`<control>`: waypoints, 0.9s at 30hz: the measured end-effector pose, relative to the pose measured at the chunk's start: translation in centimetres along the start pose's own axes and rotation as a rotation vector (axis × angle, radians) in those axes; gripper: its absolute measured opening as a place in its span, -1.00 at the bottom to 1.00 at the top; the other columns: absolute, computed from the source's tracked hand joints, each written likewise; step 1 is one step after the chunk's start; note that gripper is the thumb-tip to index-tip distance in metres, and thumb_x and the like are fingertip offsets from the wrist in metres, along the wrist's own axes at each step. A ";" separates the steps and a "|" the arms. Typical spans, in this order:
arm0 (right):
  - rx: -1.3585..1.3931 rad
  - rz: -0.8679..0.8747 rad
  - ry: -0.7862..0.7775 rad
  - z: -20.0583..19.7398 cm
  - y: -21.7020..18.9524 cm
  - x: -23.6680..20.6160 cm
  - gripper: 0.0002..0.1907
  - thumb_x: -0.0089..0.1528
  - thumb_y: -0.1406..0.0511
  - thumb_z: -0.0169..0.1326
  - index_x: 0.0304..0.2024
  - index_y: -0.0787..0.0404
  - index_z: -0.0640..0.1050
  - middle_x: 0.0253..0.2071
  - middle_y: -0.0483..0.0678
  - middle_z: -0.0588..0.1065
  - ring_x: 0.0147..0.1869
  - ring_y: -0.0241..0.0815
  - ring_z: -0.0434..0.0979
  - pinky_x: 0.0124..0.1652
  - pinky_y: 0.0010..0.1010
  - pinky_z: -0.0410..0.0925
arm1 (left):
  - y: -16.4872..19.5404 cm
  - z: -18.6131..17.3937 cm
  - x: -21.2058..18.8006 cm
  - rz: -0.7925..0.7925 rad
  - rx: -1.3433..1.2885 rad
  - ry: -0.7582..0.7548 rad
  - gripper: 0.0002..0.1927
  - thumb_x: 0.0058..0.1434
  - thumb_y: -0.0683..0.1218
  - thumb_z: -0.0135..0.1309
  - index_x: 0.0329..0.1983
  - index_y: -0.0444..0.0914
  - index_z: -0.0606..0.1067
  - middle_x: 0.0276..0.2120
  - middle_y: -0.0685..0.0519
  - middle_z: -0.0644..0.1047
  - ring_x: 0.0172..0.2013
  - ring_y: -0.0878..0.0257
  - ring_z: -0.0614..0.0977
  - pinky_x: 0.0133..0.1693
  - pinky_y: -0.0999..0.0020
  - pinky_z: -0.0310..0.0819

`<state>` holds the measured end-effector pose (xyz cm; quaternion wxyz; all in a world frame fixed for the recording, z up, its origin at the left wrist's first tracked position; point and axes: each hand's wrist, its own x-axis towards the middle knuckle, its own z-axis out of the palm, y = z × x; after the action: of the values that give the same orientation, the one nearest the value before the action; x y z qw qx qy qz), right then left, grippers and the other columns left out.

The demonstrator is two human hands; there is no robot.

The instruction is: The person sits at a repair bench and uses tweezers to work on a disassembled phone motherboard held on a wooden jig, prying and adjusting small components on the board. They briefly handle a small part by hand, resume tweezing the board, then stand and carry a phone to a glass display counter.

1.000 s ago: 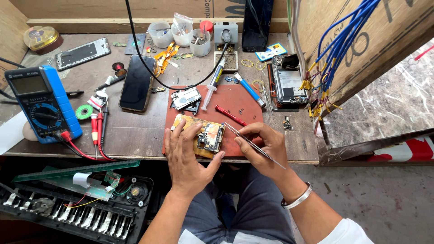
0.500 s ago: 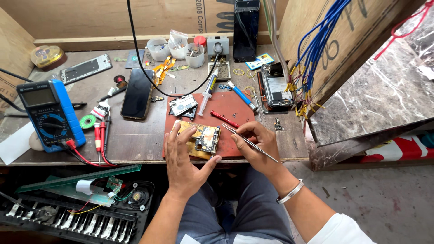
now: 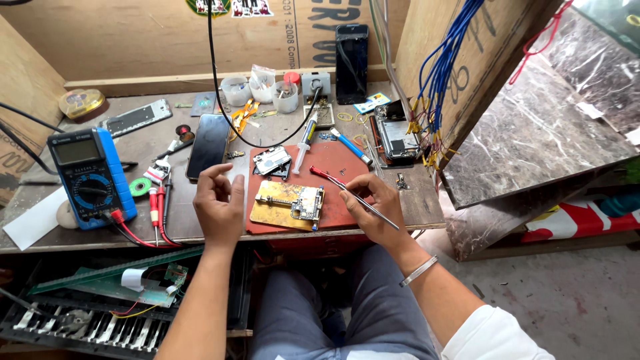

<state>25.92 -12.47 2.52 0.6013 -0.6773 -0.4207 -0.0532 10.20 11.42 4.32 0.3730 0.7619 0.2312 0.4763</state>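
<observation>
Right now we sit at a cluttered desk (image 3: pixel 100 237) with both hands over a red mat (image 3: pixel 337 167). Our right hand (image 3: pixel 373 207) grips a pair of thin metal tweezers (image 3: pixel 363 200), pinched between thumb and fingers; the tips point toward ten o'clock and sit above the mat, just at three o'clock of the circuit board (image 3: pixel 308 202). Whether the tips touch anything we cannot tell. A metal bracelet (image 3: pixel 419 271) circles that wrist.

Our left hand (image 3: pixel 219 207) holds nothing: it is raised, palm turned toward us, fingers loosely curled, thumb and forefinger close together. It hovers at nine o'clock of the board, near it but apart.

The circuit board rests on a gold-coloured holder plate (image 3: pixel 277 205), which lies on the mat at its six o'clock edge. At twelve o'clock of the plate lies a small phone part (image 3: pixel 272 160). A red-handled tool (image 3: pixel 319 173) lies on the mat just beyond the tweezer tips, and a syringe (image 3: pixel 305 140) lies at twelve o'clock, crossing the mat's far edge, with a blue-handled tool (image 3: pixel 350 147) at one o'clock.

At nine o'clock of the mat a dark phone (image 3: pixel 209 137) lies face up. Farther toward nine o'clock stands a blue multimeter (image 3: pixel 90 177), its red and black probes (image 3: pixel 159 203) beside it. At two o'clock an opened phone (image 3: pixel 395 137) lies below a bundle of blue wires (image 3: pixel 443 73). Three small white cups (image 3: pixel 260 93) stand at twelve o'clock along the back.
</observation>
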 end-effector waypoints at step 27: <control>0.014 0.078 0.031 -1.6 -3.8 -0.6 -0.78 0.25 0.23 0.19 -0.22 0.29 0.57 -0.33 -0.03 0.60 -0.29 -0.29 0.61 -0.25 -0.44 0.47 | 2.4 0.0 -1.2 -0.114 0.080 -0.142 -0.67 0.30 -0.03 0.25 0.04 -0.30 0.59 -0.50 0.08 0.50 -0.49 0.42 0.47 -0.41 0.44 0.38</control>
<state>23.87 -14.47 5.51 0.6140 -0.6880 -0.3851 -0.0373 9.61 9.09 5.54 0.3841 0.7938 0.2660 0.3893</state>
